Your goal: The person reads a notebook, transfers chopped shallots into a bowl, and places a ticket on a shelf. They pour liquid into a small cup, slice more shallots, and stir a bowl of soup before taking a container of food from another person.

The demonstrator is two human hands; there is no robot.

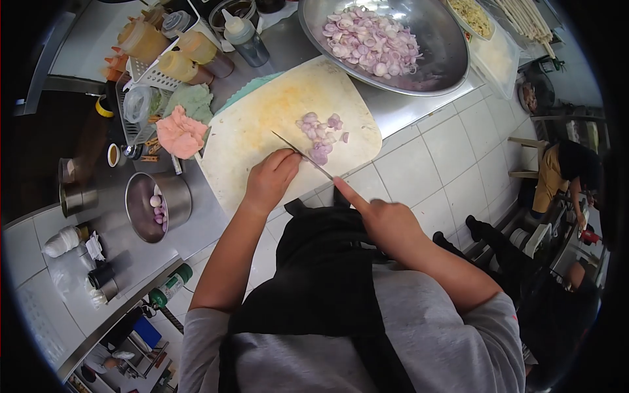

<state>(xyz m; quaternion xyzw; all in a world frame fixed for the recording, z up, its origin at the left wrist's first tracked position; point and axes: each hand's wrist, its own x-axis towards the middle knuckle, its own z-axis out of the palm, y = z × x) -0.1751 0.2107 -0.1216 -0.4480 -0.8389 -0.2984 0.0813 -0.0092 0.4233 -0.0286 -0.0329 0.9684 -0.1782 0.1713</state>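
Note:
My right hand (386, 219) grips a knife (313, 163), its index finger stretched along the blade's spine. The blade lies across the white cutting board (242, 141). Close by the blade's left side, my left hand (272, 177) rests on the board with its fingers curled and pressed together; whatever is under the fingertips is hidden. Sliced shallots (319, 134) lie in a loose pile just beyond the blade. A large metal bowl (445, 59) holding many shallot slices (371, 40) stands past the board's far right edge.
To the left, a steel pot (175, 196) holds several whole shallots (157, 206). A pink cloth (180, 132) and a green cloth (190, 101) lie beside the board. Sauce bottles (196, 49) stand behind them. On the right, other people (563, 170) are in the kitchen.

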